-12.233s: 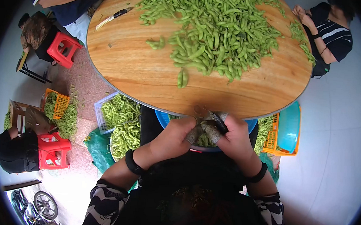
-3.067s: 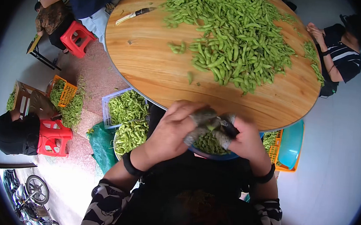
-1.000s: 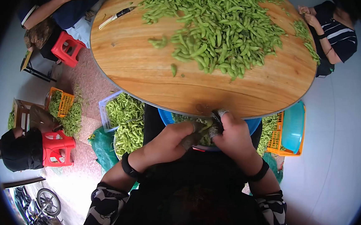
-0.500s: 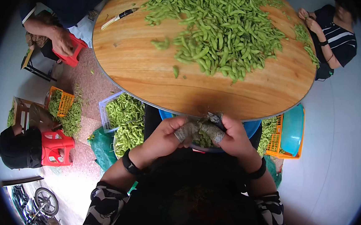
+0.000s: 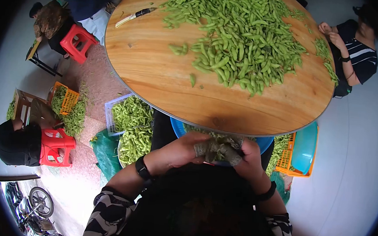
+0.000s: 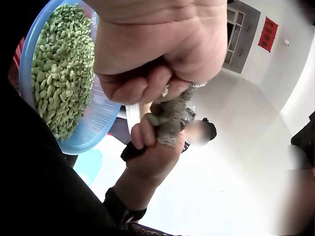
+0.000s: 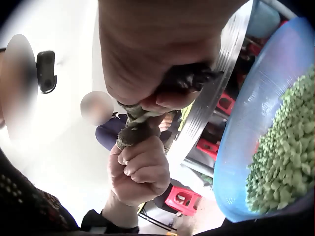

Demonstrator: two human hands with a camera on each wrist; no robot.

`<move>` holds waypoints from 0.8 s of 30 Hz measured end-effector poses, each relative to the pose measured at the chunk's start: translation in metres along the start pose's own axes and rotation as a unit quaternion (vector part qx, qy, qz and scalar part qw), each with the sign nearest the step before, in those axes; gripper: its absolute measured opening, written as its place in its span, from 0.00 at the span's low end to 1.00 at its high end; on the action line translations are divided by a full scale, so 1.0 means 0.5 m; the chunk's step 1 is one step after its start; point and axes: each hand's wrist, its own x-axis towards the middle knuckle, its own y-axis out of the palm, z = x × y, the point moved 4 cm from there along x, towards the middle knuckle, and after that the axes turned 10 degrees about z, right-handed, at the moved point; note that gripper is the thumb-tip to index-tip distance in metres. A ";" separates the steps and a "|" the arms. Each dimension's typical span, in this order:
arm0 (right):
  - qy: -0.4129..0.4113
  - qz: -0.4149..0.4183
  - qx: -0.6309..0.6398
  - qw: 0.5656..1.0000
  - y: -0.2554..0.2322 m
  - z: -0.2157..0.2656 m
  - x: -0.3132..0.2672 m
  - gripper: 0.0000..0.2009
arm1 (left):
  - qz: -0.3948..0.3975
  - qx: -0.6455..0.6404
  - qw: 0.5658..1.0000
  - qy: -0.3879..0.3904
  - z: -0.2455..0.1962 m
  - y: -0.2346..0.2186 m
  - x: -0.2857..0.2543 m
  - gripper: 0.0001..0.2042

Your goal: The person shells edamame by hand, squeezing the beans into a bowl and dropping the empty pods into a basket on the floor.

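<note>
Below the near edge of the table, my left hand (image 5: 182, 149) and right hand (image 5: 250, 159) meet fingertip to fingertip, grey covers on thumbs and fingers. A green edamame pod (image 6: 157, 119) shows between them in the left wrist view, pinched by the left hand's covered fingers. The right hand's fingers curl round a small black object (image 7: 187, 78); I cannot tell what it is. Under both hands sits a blue basin (image 7: 231, 162) holding many shelled green beans (image 7: 285, 162). A large heap of pods (image 5: 247, 43) covers the far part of the wooden table (image 5: 156, 80).
A folding knife (image 5: 134, 17) lies at the table's left. Crates of pods (image 5: 130, 114) stand on the floor to the left, beside a green sack (image 5: 106, 151). An orange crate (image 5: 284, 160) with a teal basin (image 5: 304, 148) stands right. Other people sit around, with red stools (image 5: 57, 146).
My hands stay together over the basin, with their covered fingertips closing in on each other. The person at upper left has brought a hand back to the table. The head view has shifted slightly.
</note>
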 end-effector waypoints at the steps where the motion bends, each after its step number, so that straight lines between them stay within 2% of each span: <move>1: -0.002 0.001 -0.001 1.000 0.004 -0.004 0.000 0.16 | 0.043 0.067 0.997 0.005 0.002 -0.001 0.001 0.12; 2: -0.018 -0.020 -0.017 0.999 0.004 -0.010 -0.002 0.16 | 0.043 0.067 0.997 0.007 0.005 -0.006 0.002 0.12; 4: -0.034 -0.039 -0.035 0.998 -0.003 -0.017 -0.007 0.15 | 0.051 -0.034 0.998 -0.011 0.014 -0.009 0.006 0.10; 5: -0.009 -0.050 -0.167 0.985 -0.015 -0.020 -0.012 0.14 | 0.052 -0.034 0.998 -0.009 0.012 -0.006 0.001 0.10; 6: 0.016 -0.060 -0.294 0.954 -0.020 -0.017 -0.013 0.14 | -0.024 0.055 0.998 -0.015 0.006 -0.011 -0.012 0.10; 7: 0.015 -0.060 -0.296 0.953 -0.021 -0.011 -0.011 0.14 | -0.100 0.144 0.984 -0.021 0.000 -0.019 -0.027 0.09; 8: 0.051 -0.045 -0.366 0.928 -0.020 -0.001 -0.008 0.14 | -0.100 0.144 0.984 -0.019 0.001 -0.028 -0.041 0.09; 9: 0.087 -0.031 -0.432 0.897 -0.019 0.008 -0.005 0.13 | -0.129 0.246 0.960 0.019 -0.008 -0.046 -0.067 0.08; 10: 0.085 -0.031 -0.432 0.897 -0.018 0.020 0.002 0.13 | -0.157 0.346 0.923 0.057 -0.017 -0.060 -0.097 0.08; 11: 0.076 -0.030 -0.439 0.895 -0.015 0.032 0.017 0.13 | -0.209 0.425 0.880 0.026 -0.020 -0.078 -0.132 0.07; 14: 0.060 -0.029 -0.430 0.901 -0.002 0.043 0.100 0.12 | -0.333 0.607 0.717 -0.086 -0.003 -0.125 -0.240 0.09; 15: 0.055 -0.028 -0.416 0.907 0.003 0.046 0.139 0.12 | -0.363 0.622 0.679 -0.138 0.011 -0.135 -0.273 0.12; 17: -0.033 -0.045 -0.453 0.890 0.017 0.047 0.222 0.10 | -0.400 0.651 0.602 -0.231 0.043 -0.163 -0.326 0.16; 19: -0.019 -0.081 -0.497 0.864 0.036 0.038 0.293 0.09 | -0.411 0.652 0.599 -0.218 0.030 -0.150 -0.326 0.16; 20: -0.024 -0.085 -0.496 0.864 0.044 0.022 0.322 0.09 | -0.417 0.651 0.600 -0.206 0.021 -0.141 -0.320 0.15; 22: 0.037 -0.087 -0.532 0.842 0.050 -0.013 0.363 0.08 | -0.400 0.613 0.670 -0.125 -0.008 -0.117 -0.279 0.12; 24: 0.022 -0.084 -0.522 0.849 0.043 0.004 0.352 0.08 | -0.372 0.549 0.748 0.026 -0.041 -0.086 -0.228 0.11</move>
